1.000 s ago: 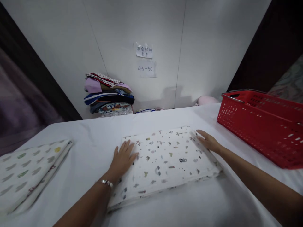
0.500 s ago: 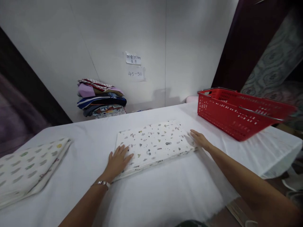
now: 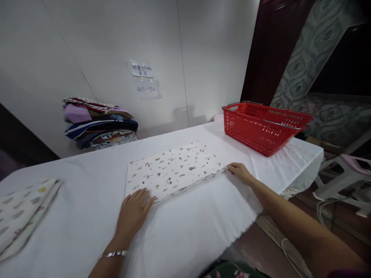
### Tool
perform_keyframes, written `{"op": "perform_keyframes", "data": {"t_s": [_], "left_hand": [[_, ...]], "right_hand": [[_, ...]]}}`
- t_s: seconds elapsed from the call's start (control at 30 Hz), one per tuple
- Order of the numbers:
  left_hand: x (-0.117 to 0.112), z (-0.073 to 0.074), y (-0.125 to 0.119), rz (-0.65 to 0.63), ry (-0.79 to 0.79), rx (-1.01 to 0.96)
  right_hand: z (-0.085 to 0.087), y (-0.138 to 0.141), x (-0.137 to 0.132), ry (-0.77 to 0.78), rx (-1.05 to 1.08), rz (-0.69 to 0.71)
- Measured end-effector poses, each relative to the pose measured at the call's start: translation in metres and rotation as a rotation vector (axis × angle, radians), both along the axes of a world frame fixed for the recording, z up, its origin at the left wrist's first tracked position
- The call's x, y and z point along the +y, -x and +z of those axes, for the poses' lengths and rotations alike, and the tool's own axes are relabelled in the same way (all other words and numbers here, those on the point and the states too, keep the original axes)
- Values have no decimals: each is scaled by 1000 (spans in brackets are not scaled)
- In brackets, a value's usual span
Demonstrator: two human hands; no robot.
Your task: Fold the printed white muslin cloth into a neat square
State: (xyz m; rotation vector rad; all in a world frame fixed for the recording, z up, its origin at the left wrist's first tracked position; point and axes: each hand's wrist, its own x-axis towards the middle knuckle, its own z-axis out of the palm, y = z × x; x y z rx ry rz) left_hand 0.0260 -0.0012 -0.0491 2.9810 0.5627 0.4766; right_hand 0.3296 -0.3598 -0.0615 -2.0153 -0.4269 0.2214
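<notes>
A folded white cloth with small printed motifs lies flat in the middle of the white-covered table. My left hand, with a silver bracelet at the wrist, rests flat over its near left corner, fingers stretched and thumb apart. At the near right corner my right hand has its fingers pinched on the cloth's edge. The layered folds show along the near side. Another folded white cloth, printed with grey shapes and a yellow spot, lies at the table's left, partly out of view.
A red plastic basket with metal handles stands at the table's back right. Behind the far edge is a stack of folded fabrics against the wall. Two paper signs hang above. A white stool stands on the floor to the right.
My view has turned to the right. My right hand has gone from lying open beside the cloth to pinching its near right corner. My left hand has slid to the near left corner.
</notes>
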Motion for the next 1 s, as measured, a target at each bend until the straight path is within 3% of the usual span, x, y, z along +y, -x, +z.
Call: {"op": "perform_keyframes", "data": {"t_s": [0.17,0.43,0.73,1.0], "left_hand": [[6,-10,8,-109,41,-45],[8,-12,8,-117,74,-57],[6,-9,8,-105,90,-28],[5,-6,8,-83,128,-7]], "right_hand": [[8,-1,10,61,19,2],[23,-11,28,186,80,-60],[45,-5,31,109,294,-40],[44,-4,30,163,386,-55]]}}
